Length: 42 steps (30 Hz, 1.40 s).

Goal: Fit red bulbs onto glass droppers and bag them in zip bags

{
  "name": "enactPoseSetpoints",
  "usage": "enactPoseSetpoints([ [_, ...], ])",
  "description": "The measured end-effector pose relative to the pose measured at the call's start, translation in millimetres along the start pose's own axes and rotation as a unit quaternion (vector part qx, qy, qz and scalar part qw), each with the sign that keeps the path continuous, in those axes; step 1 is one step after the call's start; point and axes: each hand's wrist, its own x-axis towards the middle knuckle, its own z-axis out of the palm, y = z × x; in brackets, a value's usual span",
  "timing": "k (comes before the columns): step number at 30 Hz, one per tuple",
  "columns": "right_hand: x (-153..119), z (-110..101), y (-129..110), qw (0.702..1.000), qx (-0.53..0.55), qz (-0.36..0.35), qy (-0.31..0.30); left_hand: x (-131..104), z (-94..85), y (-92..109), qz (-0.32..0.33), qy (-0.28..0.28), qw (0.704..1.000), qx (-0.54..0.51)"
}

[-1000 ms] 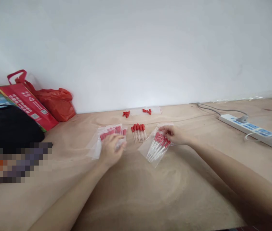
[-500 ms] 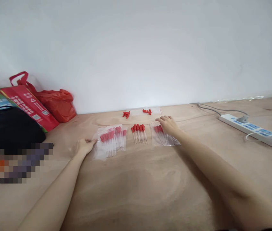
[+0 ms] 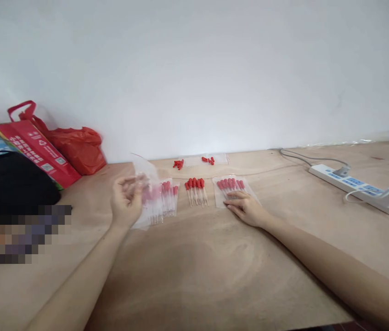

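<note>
My left hand [image 3: 127, 195] is closed in a pinch on a clear plastic zip bag [image 3: 145, 166], whose upper end stands raised off the table. Behind and below it lie bagged droppers [image 3: 169, 195] with red bulbs and clear tubes, partly veiled by the film. My right hand [image 3: 247, 208] lies with fingers stretched over the lower part of another bag of droppers [image 3: 230, 183], covering some of the tubes. Between the two hands sits a row of loose droppers [image 3: 196, 185], bulbs pointing to the wall.
Near the wall, loose red bulbs [image 3: 178, 164] lie beside a flat clear bag [image 3: 220, 159] with more red bulbs at it. A white power strip [image 3: 356, 184] with cables is at right. Red bags [image 3: 79, 147] and a black bag [image 3: 15, 188] stand at left on the wooden table [image 3: 194, 266].
My left hand has risen and moved right, lifting the zip bag's upper end. My right hand has slid down from the bulbs to the tubes, uncovering the bulbs.
</note>
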Motion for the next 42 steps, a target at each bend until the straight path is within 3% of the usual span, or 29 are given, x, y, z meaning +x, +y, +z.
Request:
enactPoseSetpoints([
  [2, 2.1, 2.0, 8.4, 1.000, 0.018, 0.006, 0.005, -19.2, 16.6, 13.9, -0.071, -0.115, 0.983, -0.121],
  [4, 3.6, 3.2, 14.7, 1.000, 0.027, 0.014, 0.006, -38.9, 29.5, 19.9, -0.136, -0.250, 0.947, -0.151],
  [6, 3.6, 3.5, 19.5, 0.999, 0.030, 0.020, 0.003, -54.1, 37.3, 18.6, -0.160, -0.367, 0.909, -0.118],
  [8, 2.4, 2.9, 23.0, 0.999, 0.031, 0.024, -0.001, -61.7, 40.2, 13.8, -0.127, -0.435, 0.891, -0.034],
  [10, 1.4, 1.5, 24.5, 0.999, 0.028, 0.031, -0.003, -62.3, 40.0, 10.1, -0.037, -0.448, 0.890, 0.077],
  [12, 3.0, -0.2, 22.9, 0.999, 0.017, 0.042, 0.001, -59.8, 38.5, 9.9, 0.067, -0.416, 0.891, 0.169],
  [15, 15.8, -0.9, 13.7, 0.998, 0.020, 0.062, 0.022, -59.7, 36.9, 15.5, 0.166, -0.425, 0.866, 0.205],
  [19, 52.6, 6.6, -7.1, 0.985, 0.092, 0.143, 0.024, -70.7, 37.4, 23.4, 0.194, -0.576, 0.769, 0.199],
  [21, 72.9, 14.0, -17.5, 0.971, 0.113, 0.211, 0.001, -75.7, 37.9, 24.6, 0.187, -0.613, 0.736, 0.216],
  [23, 89.8, 22.1, -25.4, 0.956, 0.114, 0.270, -0.032, -77.9, 38.1, 24.0, 0.183, -0.625, 0.723, 0.230],
  [29, 114.8, 38.6, -30.8, 0.937, 0.112, 0.325, -0.059, -77.5, 37.3, 19.4, 0.191, -0.610, 0.739, 0.212],
  [34, 113.1, 29.3, -27.6, 0.935, 0.141, 0.322, -0.044, -81.4, 37.8, 14.0, 0.197, -0.569, 0.773, 0.198],
  [37, 92.0, 13.4, -22.6, 0.932, 0.191, 0.308, -0.009, -82.0, 37.8, 14.3, 0.194, -0.553, 0.789, 0.186],
  [42, 27.9, -8.9, -12.3, 0.873, 0.374, 0.301, 0.086, -77.6, 37.0, 24.1, 0.172, -0.578, 0.775, 0.191],
])
